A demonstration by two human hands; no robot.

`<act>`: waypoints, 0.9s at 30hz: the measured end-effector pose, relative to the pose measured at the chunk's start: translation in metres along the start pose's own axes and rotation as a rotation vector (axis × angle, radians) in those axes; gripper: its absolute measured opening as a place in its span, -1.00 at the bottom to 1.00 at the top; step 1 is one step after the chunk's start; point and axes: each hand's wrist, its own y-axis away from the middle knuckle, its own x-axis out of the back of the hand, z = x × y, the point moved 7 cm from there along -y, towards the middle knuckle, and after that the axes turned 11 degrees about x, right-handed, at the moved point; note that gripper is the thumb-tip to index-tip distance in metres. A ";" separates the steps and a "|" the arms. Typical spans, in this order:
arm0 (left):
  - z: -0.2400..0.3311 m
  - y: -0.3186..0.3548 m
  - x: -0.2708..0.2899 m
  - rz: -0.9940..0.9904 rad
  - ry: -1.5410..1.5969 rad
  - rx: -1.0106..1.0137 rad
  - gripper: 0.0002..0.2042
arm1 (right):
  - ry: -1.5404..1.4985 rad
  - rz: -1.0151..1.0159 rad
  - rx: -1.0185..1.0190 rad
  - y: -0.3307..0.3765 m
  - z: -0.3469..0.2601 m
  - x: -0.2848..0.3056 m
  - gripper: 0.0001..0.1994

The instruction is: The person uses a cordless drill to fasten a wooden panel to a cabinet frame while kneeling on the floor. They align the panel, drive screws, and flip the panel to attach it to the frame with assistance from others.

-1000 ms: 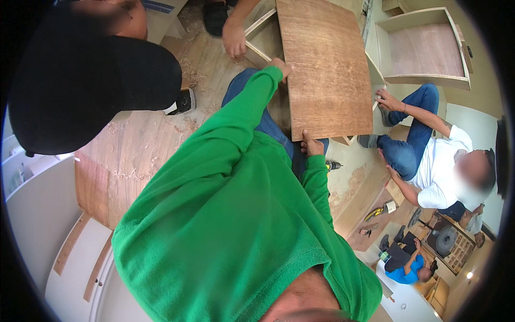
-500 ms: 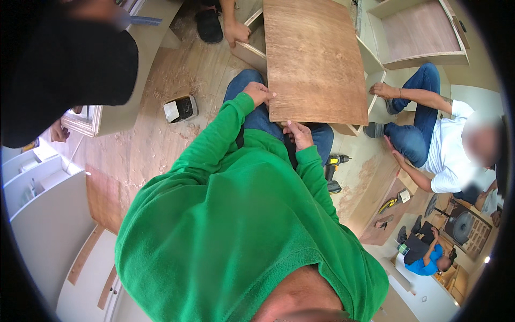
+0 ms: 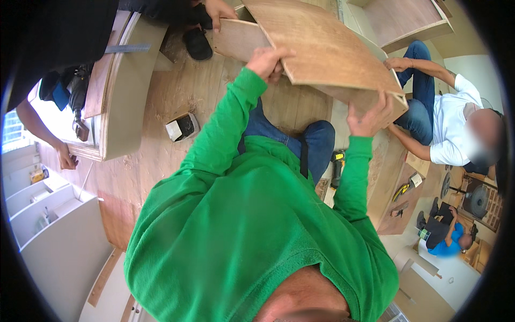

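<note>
In front of me a wooden box frame is tilted, with a brown plywood panel on top and a pale front board below its near edge. My left hand is closed round the panel's near left corner. Farther right, my right hand grips the front board near its right end, fingers bent against its face. A co-worker's hand holds the pale left side board. Another person's hand touches the box's right side.
A small box of dark screws stands on the wooden floor at left. Beside my right forearm lies a yellow-black drill, partly hidden. A cabinet carcass stands at left; another open frame is at far right. A person in white sits at right.
The box frame and panel have tilted and swung, showing the front board. My left hand has moved up onto the panel corner; my right hand has moved right and up to the board's right end.
</note>
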 end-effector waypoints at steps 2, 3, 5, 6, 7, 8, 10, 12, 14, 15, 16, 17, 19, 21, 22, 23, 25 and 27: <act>0.035 0.007 -0.023 -0.058 0.047 -0.033 -0.64 | 0.014 0.028 0.133 -0.046 -0.007 0.009 -0.17; 0.052 0.009 -0.035 -0.085 0.082 -0.056 -0.63 | 0.062 -0.009 0.193 -0.068 -0.011 0.005 -0.19; 0.086 0.011 -0.056 -0.075 0.152 -0.090 -0.62 | 0.009 0.129 0.278 -0.112 -0.011 0.005 -0.35; 0.101 0.011 -0.065 -0.035 0.195 -0.095 -0.62 | -0.006 0.162 0.319 -0.132 -0.009 0.004 -0.42; 0.111 0.014 -0.073 -0.005 0.243 -0.128 -0.61 | -0.074 0.145 0.242 -0.152 0.003 0.000 -0.48; 0.124 0.014 -0.083 -0.043 0.252 -0.115 -0.60 | -0.140 0.115 0.167 -0.171 0.015 -0.006 -0.53; 0.145 0.016 -0.098 -0.054 0.328 -0.145 -0.56 | -0.276 0.108 0.100 -0.200 0.028 -0.019 -0.58; 0.154 0.020 -0.104 -0.007 0.400 -0.272 -0.57 | -0.421 0.146 0.097 -0.225 0.037 -0.029 -0.58; 0.145 0.026 -0.109 0.006 0.270 -0.425 -0.59 | -0.370 0.082 0.086 -0.246 0.050 -0.041 -0.58; 0.134 0.027 -0.107 0.011 0.140 -0.476 -0.58 | -0.357 0.037 0.073 -0.255 0.056 -0.049 -0.59; 0.122 0.034 -0.102 0.015 -0.031 -0.629 -0.60 | -0.366 0.006 0.092 -0.261 0.061 -0.055 -0.59; 0.105 0.042 -0.099 0.028 -0.208 -0.791 -0.63 | -0.336 -0.017 0.085 -0.267 0.068 -0.062 -0.60; 0.057 0.033 -0.073 -0.058 -0.280 -0.665 -0.69 | -0.291 -0.052 0.063 -0.273 0.078 -0.081 -0.62; 0.011 0.023 -0.030 0.004 -0.374 -0.511 -0.67 | -0.471 -0.016 0.066 -0.279 0.081 -0.096 -0.66; -0.013 0.018 -0.006 0.081 -0.449 -0.400 -0.68 | -0.447 -0.041 0.080 -0.279 0.080 -0.103 -0.68; -0.034 0.017 0.017 0.133 -0.482 -0.343 -0.68 | -0.428 -0.061 0.088 -0.280 0.079 -0.106 -0.69; -0.071 0.012 0.061 0.218 -0.549 -0.217 -0.70 | -0.404 -0.003 0.156 -0.287 0.067 -0.111 -0.72; -0.100 0.005 0.095 0.276 -0.544 -0.158 -0.72 | -0.377 -0.002 0.162 -0.296 0.060 -0.111 -0.72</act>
